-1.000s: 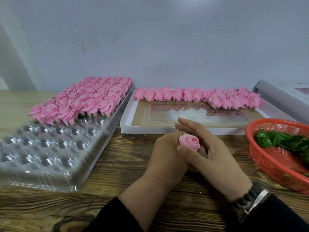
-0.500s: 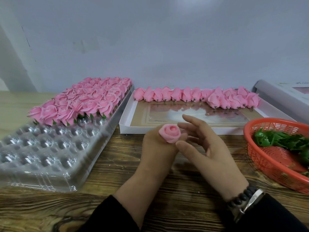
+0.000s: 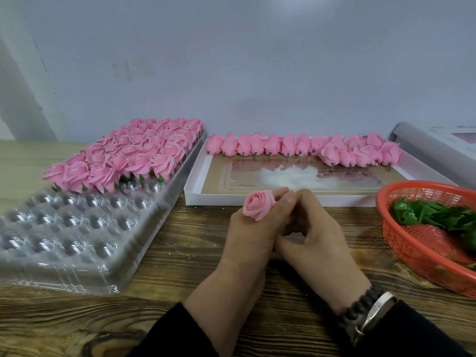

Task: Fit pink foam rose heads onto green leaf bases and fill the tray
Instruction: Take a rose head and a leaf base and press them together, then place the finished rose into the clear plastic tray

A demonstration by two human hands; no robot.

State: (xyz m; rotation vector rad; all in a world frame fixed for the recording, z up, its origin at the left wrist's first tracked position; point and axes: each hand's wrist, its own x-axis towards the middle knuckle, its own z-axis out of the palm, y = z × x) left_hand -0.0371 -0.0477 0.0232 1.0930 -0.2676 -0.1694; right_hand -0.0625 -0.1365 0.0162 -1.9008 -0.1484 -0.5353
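At frame centre the left hand (image 3: 253, 235) grips a pink foam rose head (image 3: 258, 205), and the right hand (image 3: 313, 228) (fingers curled, touching the left) pinches beside it. The clear tray (image 3: 77, 243), half filled, sits at left; the green leaf bases (image 3: 435, 215) lie in the orange basket (image 3: 422, 251) at right.

The tabletop (image 3: 180, 258) is rough-grained brown wood. The tray (image 3: 77, 240) is glossy clear plastic. The basket (image 3: 412, 253) is orange plastic mesh. The rose head (image 3: 258, 205) looks matt foam.
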